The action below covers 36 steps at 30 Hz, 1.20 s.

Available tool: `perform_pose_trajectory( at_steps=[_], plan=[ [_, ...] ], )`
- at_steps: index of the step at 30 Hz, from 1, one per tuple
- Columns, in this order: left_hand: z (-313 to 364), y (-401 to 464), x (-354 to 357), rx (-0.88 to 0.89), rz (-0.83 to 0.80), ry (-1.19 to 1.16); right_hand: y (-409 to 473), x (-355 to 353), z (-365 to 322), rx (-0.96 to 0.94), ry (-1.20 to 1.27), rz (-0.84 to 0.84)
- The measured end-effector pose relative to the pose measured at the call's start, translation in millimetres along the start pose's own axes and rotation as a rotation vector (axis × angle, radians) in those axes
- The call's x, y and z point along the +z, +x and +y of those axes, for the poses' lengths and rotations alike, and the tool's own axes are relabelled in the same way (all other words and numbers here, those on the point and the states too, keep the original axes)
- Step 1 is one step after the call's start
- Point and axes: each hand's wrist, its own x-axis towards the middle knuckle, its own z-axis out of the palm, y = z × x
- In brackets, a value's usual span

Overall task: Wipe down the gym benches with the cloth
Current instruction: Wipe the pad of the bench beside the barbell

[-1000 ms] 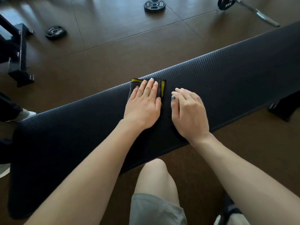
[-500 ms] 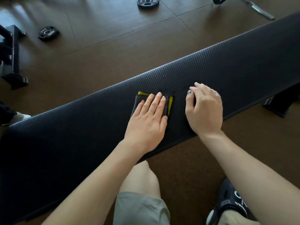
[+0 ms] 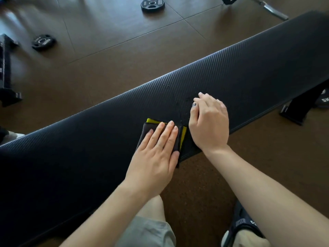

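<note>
A long black ribbed gym bench [image 3: 249, 81] runs from lower left to upper right. A folded dark cloth with yellow edges [image 3: 144, 131] lies on its near side, close to the front edge. My left hand [image 3: 156, 152] lies flat on the cloth with straight fingers pressing it down. My right hand [image 3: 210, 120] rests on the bare bench pad just right of the cloth, fingers loosely bent, holding nothing. Small specks dot the pad beyond the right hand.
Brown rubber floor tiles surround the bench. Two black weight plates [image 3: 152, 4] [image 3: 43, 41] lie on the floor beyond it, and a barbell end [image 3: 274, 10] at top right. A black rack foot [image 3: 7, 82] stands at left, the bench leg [image 3: 300, 107] at right. My knee and sandalled foot [image 3: 243, 227] are below.
My left hand has slid the cloth from the far side of the pad toward the near edge. My right hand stayed beside it on the pad.
</note>
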Motion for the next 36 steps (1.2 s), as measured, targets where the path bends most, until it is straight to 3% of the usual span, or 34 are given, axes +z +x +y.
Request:
perform_pose_trajectory(
  at_steps=[6, 12, 18, 24, 31, 36],
  plan=[
    [3.9, 79.3, -7.6, -0.058, -0.019, -0.042, 2.8, -3.2, 0.5, 0.008, -0.01, -0.003],
    [18.1, -11.3, 12.9, 0.102, 0.034, 0.098, -0.6, -0.7, 3.4, 0.023, 0.033, 0.01],
    [13.0, 13.2, 13.3, 0.193, 0.079, 0.203, 1.2, 0.3, 0.5, 0.037, 0.017, 0.03],
    [22.2, 13.9, 11.9, 0.136, 0.068, 0.16, 4.1, -3.4, 3.4, 0.031, 0.071, 0.015],
    [-30.2, -53.4, 9.3, 0.073, -0.013, 0.189, 5.6, -5.9, 24.1, -0.095, -0.012, -0.056],
    [-4.2, 10.9, 0.4, 0.023, -0.011, 0.051, 5.4, -5.2, 14.2, 0.01, 0.027, 0.011]
  ],
)
